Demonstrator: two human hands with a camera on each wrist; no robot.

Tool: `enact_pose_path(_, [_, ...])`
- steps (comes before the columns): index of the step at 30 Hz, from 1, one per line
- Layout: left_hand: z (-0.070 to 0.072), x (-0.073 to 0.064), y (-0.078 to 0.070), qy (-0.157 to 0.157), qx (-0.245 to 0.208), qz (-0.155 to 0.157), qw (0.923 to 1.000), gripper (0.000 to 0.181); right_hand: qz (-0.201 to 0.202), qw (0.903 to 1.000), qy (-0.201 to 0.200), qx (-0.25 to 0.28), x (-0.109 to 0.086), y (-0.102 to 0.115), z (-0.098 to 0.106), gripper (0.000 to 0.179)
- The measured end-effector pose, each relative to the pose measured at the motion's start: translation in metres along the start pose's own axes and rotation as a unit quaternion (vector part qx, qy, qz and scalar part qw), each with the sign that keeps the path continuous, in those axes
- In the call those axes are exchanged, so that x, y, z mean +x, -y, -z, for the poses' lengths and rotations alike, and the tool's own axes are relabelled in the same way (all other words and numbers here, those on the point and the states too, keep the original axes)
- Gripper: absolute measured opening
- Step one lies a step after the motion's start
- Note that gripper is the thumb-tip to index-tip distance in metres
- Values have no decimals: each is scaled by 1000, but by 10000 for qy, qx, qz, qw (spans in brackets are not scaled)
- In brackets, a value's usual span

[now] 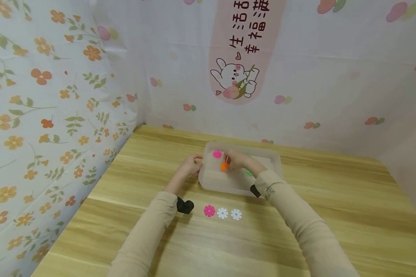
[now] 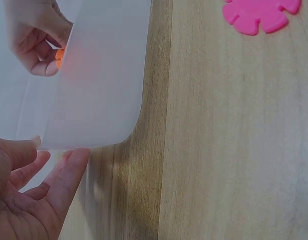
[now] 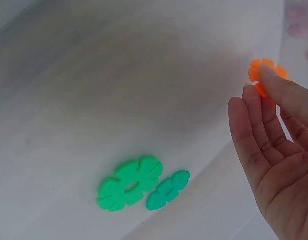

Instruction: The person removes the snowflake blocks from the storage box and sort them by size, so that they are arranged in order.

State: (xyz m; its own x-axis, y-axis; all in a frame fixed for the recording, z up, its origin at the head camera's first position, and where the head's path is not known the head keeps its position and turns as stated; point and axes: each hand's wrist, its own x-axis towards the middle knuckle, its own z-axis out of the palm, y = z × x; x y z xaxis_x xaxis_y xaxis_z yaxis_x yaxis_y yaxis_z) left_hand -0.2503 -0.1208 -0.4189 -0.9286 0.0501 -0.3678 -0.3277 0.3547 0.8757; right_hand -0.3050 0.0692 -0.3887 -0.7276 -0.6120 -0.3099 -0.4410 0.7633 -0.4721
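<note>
A translucent plastic box stands on the table. My left hand holds its left end, with the thumb at the rim and the fingers against the outside wall. Inside the box, my right hand pinches an orange flower-shaped plastic disc between thumb and fingertips, raised off the box floor. A pink disc is at the box's far left. Under the right wrist lies a green disc, partly hidden in the head view; a narrower, darker green flower shape shows beside it.
In front of the box, a pink notched disc and two white ones lie in a row on the wooden table. Black straps sit at both wrists. Patterned cloth hangs behind and on the left.
</note>
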Motion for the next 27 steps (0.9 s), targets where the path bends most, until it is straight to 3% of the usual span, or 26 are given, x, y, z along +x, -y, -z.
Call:
enact_pose_path(7, [2,-1,-2,53,185,-53,9998,37,50,9984,117,542,-12,-3,3,16])
enact_pose_path(12, [2,-1,-2,68,38,-55,10000,37,75,9949,172,993,-25,-4,7,17])
enact_pose_path(27, [4,0,-2,218,219,-18,9995,39,509,9942,12,949,-69,-10,10,21])
